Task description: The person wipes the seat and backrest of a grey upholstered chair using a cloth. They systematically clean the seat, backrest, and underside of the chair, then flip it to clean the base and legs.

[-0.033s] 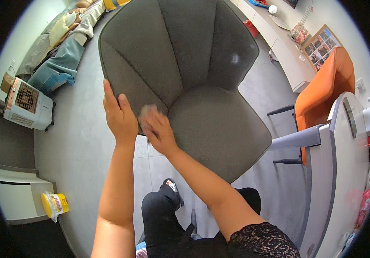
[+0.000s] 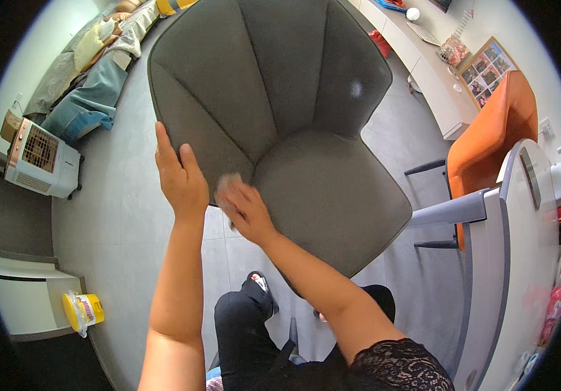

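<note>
A dark grey upholstered chair (image 2: 326,189) with a seamed, shell-like back stands right in front of me. My left hand (image 2: 182,179) takes hold of its left side edge, the thumb on the inner face and the straight fingers along the outside. Close to that edge, low on the left side, is my right hand (image 2: 246,208). Its fingertips are smeared by motion, so whether it holds anything is not clear. A pale patch (image 2: 356,88) shows on the upper right of the backrest.
An orange chair (image 2: 489,143) stands at a light table (image 2: 534,260) on the right. On the left are a white air cooler (image 2: 44,156) and a yellow bucket (image 2: 85,309). A covered sofa (image 2: 91,78) lies far left, a white cabinet (image 2: 430,85) far right.
My right hand has moved slightly down and to the right, toward me. The chair has shifted a touch. My left hand stays at the same edge.
</note>
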Demonstrator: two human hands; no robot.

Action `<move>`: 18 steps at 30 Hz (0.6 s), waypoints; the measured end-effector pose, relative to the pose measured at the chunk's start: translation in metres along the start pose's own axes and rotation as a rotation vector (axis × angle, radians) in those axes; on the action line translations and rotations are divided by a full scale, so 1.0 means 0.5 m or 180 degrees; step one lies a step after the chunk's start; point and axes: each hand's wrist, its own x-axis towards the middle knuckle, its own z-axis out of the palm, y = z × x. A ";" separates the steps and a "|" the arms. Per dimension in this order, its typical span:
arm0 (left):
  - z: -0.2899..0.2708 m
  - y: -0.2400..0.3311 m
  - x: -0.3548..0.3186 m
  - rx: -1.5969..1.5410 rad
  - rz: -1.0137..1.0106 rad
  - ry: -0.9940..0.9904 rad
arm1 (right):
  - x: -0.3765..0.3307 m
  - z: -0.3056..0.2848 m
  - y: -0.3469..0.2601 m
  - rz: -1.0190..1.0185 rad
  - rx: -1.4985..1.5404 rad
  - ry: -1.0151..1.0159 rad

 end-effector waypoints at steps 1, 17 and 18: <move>0.000 0.005 -0.001 0.0102 0.0022 0.0010 | -0.047 -0.022 0.045 -0.0013 -0.0029 -0.0309; 0.014 -0.012 -0.009 0.0503 0.0561 0.0350 | 0.050 -0.436 0.273 0.0919 -0.3647 -0.0619; 0.011 -0.008 -0.003 0.0614 0.0642 0.0412 | 0.049 -0.396 0.261 0.0848 -0.3485 -0.0728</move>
